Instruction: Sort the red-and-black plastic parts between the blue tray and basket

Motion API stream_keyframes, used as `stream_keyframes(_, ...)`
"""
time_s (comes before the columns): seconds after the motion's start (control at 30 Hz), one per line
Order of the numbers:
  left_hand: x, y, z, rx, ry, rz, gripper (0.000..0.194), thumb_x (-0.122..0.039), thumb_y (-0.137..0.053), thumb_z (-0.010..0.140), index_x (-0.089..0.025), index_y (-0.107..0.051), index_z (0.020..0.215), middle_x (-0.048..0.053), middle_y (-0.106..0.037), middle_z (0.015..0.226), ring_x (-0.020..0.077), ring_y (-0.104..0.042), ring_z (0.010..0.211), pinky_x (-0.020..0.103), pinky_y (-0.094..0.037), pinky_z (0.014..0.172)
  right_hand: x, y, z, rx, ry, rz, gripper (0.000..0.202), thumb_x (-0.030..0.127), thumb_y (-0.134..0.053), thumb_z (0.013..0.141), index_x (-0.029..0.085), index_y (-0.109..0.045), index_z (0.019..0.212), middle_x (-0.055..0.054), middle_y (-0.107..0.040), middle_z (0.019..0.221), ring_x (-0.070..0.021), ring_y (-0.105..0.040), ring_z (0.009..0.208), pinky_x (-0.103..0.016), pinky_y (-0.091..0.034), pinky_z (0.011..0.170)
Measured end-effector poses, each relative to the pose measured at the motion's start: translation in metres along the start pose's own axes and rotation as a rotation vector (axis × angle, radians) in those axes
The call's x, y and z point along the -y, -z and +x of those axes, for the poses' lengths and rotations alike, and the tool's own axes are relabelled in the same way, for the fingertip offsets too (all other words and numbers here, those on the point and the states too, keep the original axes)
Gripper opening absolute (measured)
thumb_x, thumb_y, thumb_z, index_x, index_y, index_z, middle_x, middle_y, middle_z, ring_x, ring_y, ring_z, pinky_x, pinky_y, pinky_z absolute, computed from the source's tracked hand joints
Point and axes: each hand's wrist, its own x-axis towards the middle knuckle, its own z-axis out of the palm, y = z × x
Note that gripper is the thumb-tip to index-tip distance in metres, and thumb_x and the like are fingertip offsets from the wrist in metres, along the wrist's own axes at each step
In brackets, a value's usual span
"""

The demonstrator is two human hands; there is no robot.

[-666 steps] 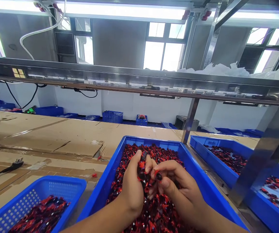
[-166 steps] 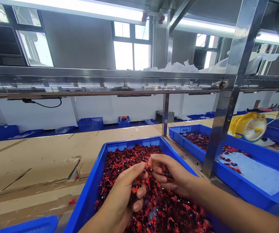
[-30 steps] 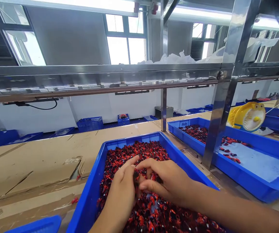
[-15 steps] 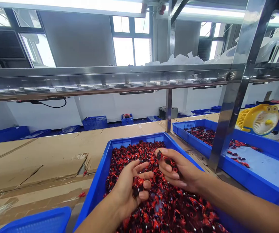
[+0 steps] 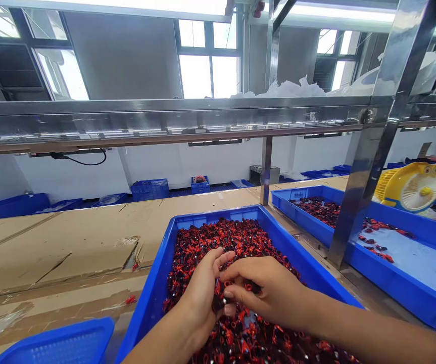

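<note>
A deep blue tray (image 5: pixel 147 290) holds a thick layer of small red and black pieces (image 5: pixel 236 237). Over it, my left hand (image 5: pixel 202 288) is cupped around some of these pieces, its palm turned inward and partly covered by the other hand. My right hand (image 5: pixel 271 290) reaches across from the right, its thumb and fingertips bent at the left palm. Red and black pieces show between its curled fingers. Both hands nearly touch above the middle of the tray.
A second blue tray (image 5: pixel 403 288) with fewer pieces stands right, behind a metal post (image 5: pixel 365 151). Beyond it is a yellow fan (image 5: pixel 410 187). A blue basket (image 5: pixel 58 344) lies at lower left on the cardboard-covered table (image 5: pixel 69 232). A metal shelf beam (image 5: pixel 164 119) crosses above.
My right hand has moved left and turned over, bringing its fingertips to my left palm. The left hand has stayed almost in place. The view has shifted slightly.
</note>
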Motion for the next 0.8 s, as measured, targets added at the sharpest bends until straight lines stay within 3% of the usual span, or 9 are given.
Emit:
stream_keyframes(0.1, 0.0, 0.0, -0.002, 0.059, 0.002, -0.005, 0.04, -0.048, -0.043, 0.087, -0.02, -0.054, 0.114, -0.002, -0.047, 0.065, 0.0097, -0.043, 0.049, 0.018, -0.023, 0.038, 0.003, 0.003, 0.003, -0.016, -0.288, 0.299, 0.02, 0.036, -0.055, 0.091, 0.019, -0.065, 0.085, 0.001, -0.064, 0.068, -0.0101, -0.056, 0.054, -0.022, -0.045, 0.052)
stream_keyframes(0.2, -0.002, 0.001, -0.001, 0.09, 0.004, -0.003, 0.04, -0.05, -0.042, 0.088, -0.019, -0.055, 0.109, -0.004, -0.042, 0.061, 0.0082, -0.036, 0.046, 0.017, -0.018, 0.036, 0.001, 0.012, 0.008, -0.009, -0.622, 0.704, 0.04, 0.054, -0.05, 0.09, 0.018, -0.056, 0.071, 0.006, -0.048, 0.051, -0.0053, -0.033, 0.034, -0.015, -0.024, 0.028)
stream_keyframes(0.27, -0.003, 0.002, -0.001, 0.108, -0.02, 0.012, 0.041, -0.052, -0.04, 0.089, -0.018, -0.055, 0.107, -0.007, -0.034, 0.055, 0.008, -0.031, 0.044, 0.017, -0.018, 0.035, -0.001, 0.019, 0.011, 0.003, -0.702, 0.871, 0.044, 0.055, -0.049, 0.09, 0.017, -0.054, 0.069, 0.006, -0.046, 0.051, -0.004, -0.028, 0.032, -0.013, -0.019, 0.024)
stream_keyframes(0.43, -0.003, 0.001, -0.001, 0.139, -0.025, 0.071, 0.047, -0.058, -0.034, 0.09, -0.017, -0.057, 0.095, -0.008, -0.025, 0.045, 0.0088, -0.024, 0.04, 0.018, -0.017, 0.032, -0.006, 0.026, 0.01, 0.074, -0.786, 1.049, 0.045, 0.053, -0.05, 0.089, 0.015, -0.055, 0.065, 0.006, -0.044, 0.047, -0.0032, -0.03, 0.029, -0.012, -0.02, 0.023)
stream_keyframes(0.6, -0.005, 0.001, -0.001, 0.111, 0.0, -0.054, 0.046, -0.058, -0.038, 0.089, -0.017, -0.058, 0.088, -0.009, -0.021, 0.048, 0.0073, -0.025, 0.038, 0.019, -0.017, 0.033, -0.003, 0.024, 0.006, 0.024, -0.674, 1.313, 0.027, 0.042, -0.05, 0.089, 0.017, -0.06, 0.084, 0.002, -0.057, 0.065, -0.0036, -0.037, 0.034, -0.012, -0.02, 0.023)
stream_keyframes(0.67, -0.005, 0.002, -0.002, 0.084, 0.04, -0.111, 0.047, -0.061, -0.04, 0.087, -0.018, -0.058, 0.091, -0.008, -0.024, 0.052, 0.0072, -0.03, 0.039, 0.019, -0.017, 0.035, 0.002, 0.022, 0.005, -0.005, -0.595, 1.308, 0.023, 0.04, -0.051, 0.09, 0.019, -0.06, 0.089, 0.003, -0.057, 0.07, -0.003, -0.034, 0.035, -0.011, -0.019, 0.023)
stream_keyframes(0.73, -0.004, 0.002, -0.003, 0.086, 0.074, -0.15, 0.05, -0.064, -0.04, 0.086, -0.018, -0.057, 0.091, -0.007, -0.028, 0.055, 0.0073, -0.033, 0.041, 0.019, -0.019, 0.037, 0.005, 0.019, 0.003, -0.024, -0.523, 1.141, 0.023, 0.043, -0.053, 0.09, 0.021, -0.06, 0.089, 0.005, -0.056, 0.066, -0.0035, -0.032, 0.034, -0.012, -0.021, 0.024)
stream_keyframes(0.8, -0.002, 0.001, -0.004, 0.099, 0.093, -0.161, 0.051, -0.066, -0.037, 0.086, -0.018, -0.055, 0.086, -0.006, -0.031, 0.057, 0.008, -0.037, 0.044, 0.018, -0.02, 0.038, 0.007, 0.015, 0.001, -0.039, -0.361, 0.788, 0.019, 0.04, -0.057, 0.089, 0.022, -0.063, 0.092, 0.005, -0.06, 0.066, -0.006, -0.044, 0.04, -0.016, -0.037, 0.034)
